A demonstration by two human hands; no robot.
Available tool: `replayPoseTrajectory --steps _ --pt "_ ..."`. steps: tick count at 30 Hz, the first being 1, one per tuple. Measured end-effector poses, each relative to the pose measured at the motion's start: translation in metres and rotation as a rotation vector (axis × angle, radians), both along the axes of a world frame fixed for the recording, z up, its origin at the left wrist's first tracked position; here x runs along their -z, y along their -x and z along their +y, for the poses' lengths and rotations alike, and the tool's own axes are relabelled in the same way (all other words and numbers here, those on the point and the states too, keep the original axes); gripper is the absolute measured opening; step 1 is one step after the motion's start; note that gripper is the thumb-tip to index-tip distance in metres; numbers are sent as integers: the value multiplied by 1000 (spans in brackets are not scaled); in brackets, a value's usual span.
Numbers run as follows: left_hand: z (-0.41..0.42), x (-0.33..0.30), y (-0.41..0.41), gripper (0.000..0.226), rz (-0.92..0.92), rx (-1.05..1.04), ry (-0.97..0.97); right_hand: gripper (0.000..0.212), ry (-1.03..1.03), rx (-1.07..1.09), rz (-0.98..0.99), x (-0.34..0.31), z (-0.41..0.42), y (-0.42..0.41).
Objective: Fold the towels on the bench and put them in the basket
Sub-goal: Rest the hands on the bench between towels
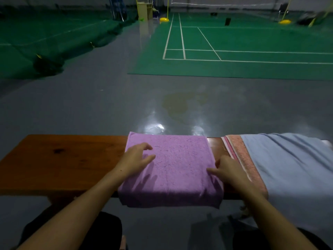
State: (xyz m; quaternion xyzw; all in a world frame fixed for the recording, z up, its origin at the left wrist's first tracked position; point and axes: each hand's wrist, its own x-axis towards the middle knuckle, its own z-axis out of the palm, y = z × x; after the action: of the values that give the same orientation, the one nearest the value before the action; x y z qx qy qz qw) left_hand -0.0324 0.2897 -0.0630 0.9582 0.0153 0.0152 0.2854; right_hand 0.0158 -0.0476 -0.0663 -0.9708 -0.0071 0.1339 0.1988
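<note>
The purple towel point(171, 168) lies folded on the bench point(63, 159), near its middle, and its near edge hangs a little over the front of the bench. It is already a thick square, so I judge that the folding of this one is almost finished. The left hand point(134, 160) rests on the left part of the towel with loose, spread fingers, probably to flatten it and keep the layers from sliding. The right hand point(228, 171) is at the right edge. Its thumb lies on top of the towel, but the other fingers are hidden behind the hand, so I cannot tell if they pinch the edge.

Just beside, on the right, a pink towel point(241, 159) lies over the bench, and a blue towel point(292, 168) covers most of it. Both are still unfolded. The pink towel is very near the right hand, so it could be caught together with the purple one.

No basket is visible. The left end of the bench shows only bare wood.
</note>
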Motion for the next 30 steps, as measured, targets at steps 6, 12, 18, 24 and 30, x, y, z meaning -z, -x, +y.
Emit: replayPoseTrajectory --steps 6,12,18,24,30 --pt "-28 33 35 76 201 25 -295 30 -28 75 -53 8 -7 23" --pt "-19 42 34 81 158 45 -266 25 3 103 -143 1 -17 26" --pt "-31 57 31 80 137 -64 -386 64 118 -267 -361 18 65 30" --pt "-18 66 22 88 68 -102 -442 93 187 -479 -242 50 88 35" --pt "-8 67 18 84 88 -101 -469 83 189 -336 -256 52 61 20"
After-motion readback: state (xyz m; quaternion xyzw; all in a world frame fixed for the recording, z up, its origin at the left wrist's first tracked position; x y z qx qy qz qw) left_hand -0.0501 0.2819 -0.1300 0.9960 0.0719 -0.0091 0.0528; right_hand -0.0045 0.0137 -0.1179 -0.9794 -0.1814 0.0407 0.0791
